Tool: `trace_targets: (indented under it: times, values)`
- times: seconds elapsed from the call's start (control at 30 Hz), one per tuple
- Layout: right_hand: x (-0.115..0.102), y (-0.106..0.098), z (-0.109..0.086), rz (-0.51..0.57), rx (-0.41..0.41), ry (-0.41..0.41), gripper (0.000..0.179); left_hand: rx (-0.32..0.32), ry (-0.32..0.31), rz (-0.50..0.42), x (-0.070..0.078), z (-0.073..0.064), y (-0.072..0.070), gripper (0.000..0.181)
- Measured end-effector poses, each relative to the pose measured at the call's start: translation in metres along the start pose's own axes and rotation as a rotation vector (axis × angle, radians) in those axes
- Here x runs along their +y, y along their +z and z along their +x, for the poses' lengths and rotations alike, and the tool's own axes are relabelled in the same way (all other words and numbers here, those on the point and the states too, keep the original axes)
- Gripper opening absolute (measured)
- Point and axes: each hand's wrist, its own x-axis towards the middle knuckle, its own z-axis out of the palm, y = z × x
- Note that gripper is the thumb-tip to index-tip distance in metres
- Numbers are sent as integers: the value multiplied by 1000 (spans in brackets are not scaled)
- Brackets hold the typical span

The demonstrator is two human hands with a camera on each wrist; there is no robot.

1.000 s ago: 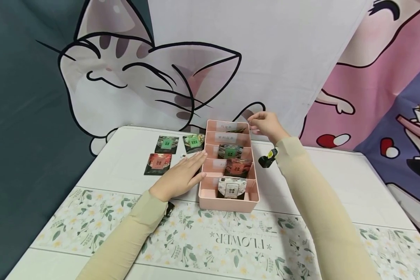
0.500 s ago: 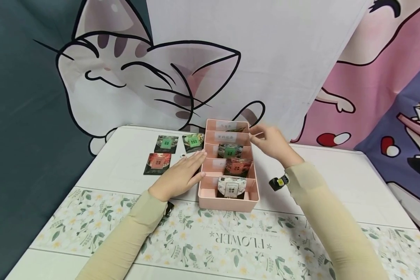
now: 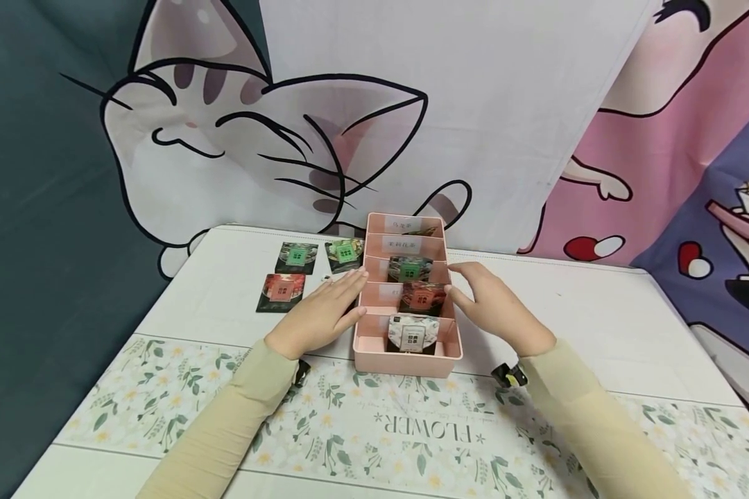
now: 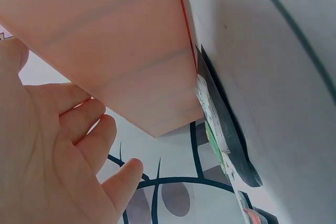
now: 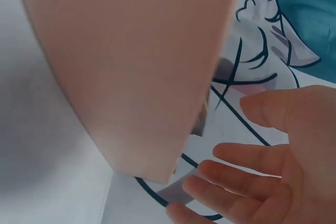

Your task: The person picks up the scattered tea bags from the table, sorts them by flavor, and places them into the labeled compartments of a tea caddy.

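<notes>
A pink divided box [image 3: 406, 366] stands lengthwise on the table. White [image 3: 413, 335], red [image 3: 422, 298] and green [image 3: 410, 268] tea sachets stand upright in its nearer compartments. In the farthest compartment a dark sachet [image 3: 422, 231] shows only partly. My left hand [image 3: 320, 312] rests against the box's left side, fingers extended, with fingertips at the rim in the left wrist view. On the opposite side is my right hand [image 3: 498, 308], its fingers loosely spread near the right rim and holding nothing. The right wrist view shows a gap between that hand and the wall.
Left of the box lie a red sachet [image 3: 281, 292], a dark green-labelled sachet [image 3: 296, 258] and a lighter green one [image 3: 345, 255]. Another sachet [image 4: 226, 124] is mostly hidden behind my left hand. A cat-print cloth [image 3: 225, 138] hangs behind the table.
My right hand has come from the box's far right corner toward me along its right side, and its fingers have spread. My left hand and the sachets have stayed put.
</notes>
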Motion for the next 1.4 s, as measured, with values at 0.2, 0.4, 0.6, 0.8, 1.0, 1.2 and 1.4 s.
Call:
trace_targets:
  times: [0.2, 0.4, 0.6, 0.8, 1.0, 1.2, 1.4]
  values:
    - [1, 11, -17, -58, -5, 12, 58, 7, 8, 15, -1, 1, 1, 64]
    - [2, 20, -27, -92, -10, -5, 65, 9, 7, 27, -1, 1, 0, 65]
    - [4, 31, -32, -115, -23, 12, 73, 22, 3, 52, 0, 0, 0, 62]
    - [6, 36, -33, -131, -38, 31, 79, 73, 23, 111, -1, 1, -1, 63]
    - [8, 39, -33, -133, -52, 34, 81, 236, 95, 181, -3, 2, -5, 57]
    - [9, 40, -33, -127, -55, 31, 80, 428, 75, 158, -8, 3, -4, 47]
    - [10, 40, -33, -126, -63, 27, 78, 507, -77, 3, -19, 4, 1, 44]
